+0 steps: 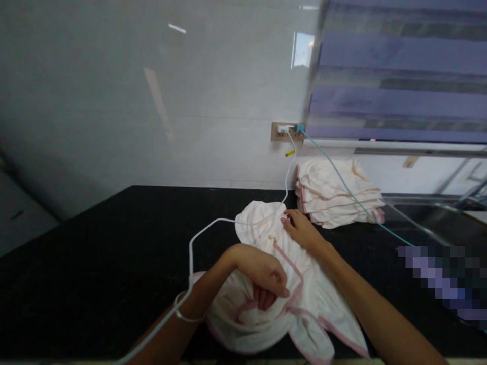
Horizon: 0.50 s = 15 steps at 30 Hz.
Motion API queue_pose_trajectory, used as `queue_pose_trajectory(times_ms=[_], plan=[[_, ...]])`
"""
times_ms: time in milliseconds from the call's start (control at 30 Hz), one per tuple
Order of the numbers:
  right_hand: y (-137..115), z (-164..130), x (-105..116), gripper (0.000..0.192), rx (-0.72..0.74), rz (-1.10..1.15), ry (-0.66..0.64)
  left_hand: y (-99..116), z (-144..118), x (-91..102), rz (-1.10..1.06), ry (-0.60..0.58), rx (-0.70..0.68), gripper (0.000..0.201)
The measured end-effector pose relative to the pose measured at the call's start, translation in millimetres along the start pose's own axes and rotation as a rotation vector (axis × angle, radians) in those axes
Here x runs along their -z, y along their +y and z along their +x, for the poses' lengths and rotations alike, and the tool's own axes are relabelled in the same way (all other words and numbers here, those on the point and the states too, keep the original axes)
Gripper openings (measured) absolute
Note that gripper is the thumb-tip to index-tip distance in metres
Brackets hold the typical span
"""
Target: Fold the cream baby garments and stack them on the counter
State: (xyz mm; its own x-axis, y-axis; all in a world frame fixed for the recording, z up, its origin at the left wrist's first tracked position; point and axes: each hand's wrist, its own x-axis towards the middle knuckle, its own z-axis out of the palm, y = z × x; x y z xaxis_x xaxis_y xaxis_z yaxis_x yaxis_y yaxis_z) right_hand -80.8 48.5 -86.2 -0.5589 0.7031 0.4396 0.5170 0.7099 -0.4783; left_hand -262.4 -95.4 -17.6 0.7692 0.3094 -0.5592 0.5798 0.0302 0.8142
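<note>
Risk: white charger cable point(198, 234) drapes over the pink-trimmed cloth point(266, 309) on the black counter point(95, 263) w/ left hand point(262, 276) curled shut, gripping a bunch, & right hand point(302, 230) pressing flat, fingers extended, so tugging cloth prob snags cable, yanking plug from wall socket point(283, 132).

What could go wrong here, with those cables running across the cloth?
The white cable lies over the pink-trimmed garment and the left hand's wrist, so lifting the cloth might tug its charger at the wall socket. The right hand works near the teal cable, which crosses the folded stack and could drag it.
</note>
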Motion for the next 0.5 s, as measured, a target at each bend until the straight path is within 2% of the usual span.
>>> queue_pose_trajectory(times_ms=[33, 100, 233, 300, 367, 500], plan=[[2, 1, -1, 0.034, -0.014, 0.016, 0.017, 2, -2, 0.3, -0.044, 0.051, -0.037, 0.037], [5, 2, -3, 0.037, -0.033, 0.072, 0.034, 4, -5, 5.1, 0.003, 0.31, -0.089, 0.035], [6, 2, -8, 0.039, -0.03, 0.267, 0.024, -8, -2, 22.2, 0.436, 1.161, 0.008, 0.032], [2, 2, -10, 0.04, 0.002, 0.393, 0.043, -21, 4, 29.3, 0.615, 1.456, 0.065, 0.044], [-3, 2, -11, 0.042, 0.046, 0.543, 0.066, -36, 10, 35.3, 0.664, 1.561, 0.088, 0.052], [-12, 2, -15, 0.05, 0.068, 0.72, 0.12, -58, 14, 49.8, 0.506, 1.549, 0.026, 0.016]])
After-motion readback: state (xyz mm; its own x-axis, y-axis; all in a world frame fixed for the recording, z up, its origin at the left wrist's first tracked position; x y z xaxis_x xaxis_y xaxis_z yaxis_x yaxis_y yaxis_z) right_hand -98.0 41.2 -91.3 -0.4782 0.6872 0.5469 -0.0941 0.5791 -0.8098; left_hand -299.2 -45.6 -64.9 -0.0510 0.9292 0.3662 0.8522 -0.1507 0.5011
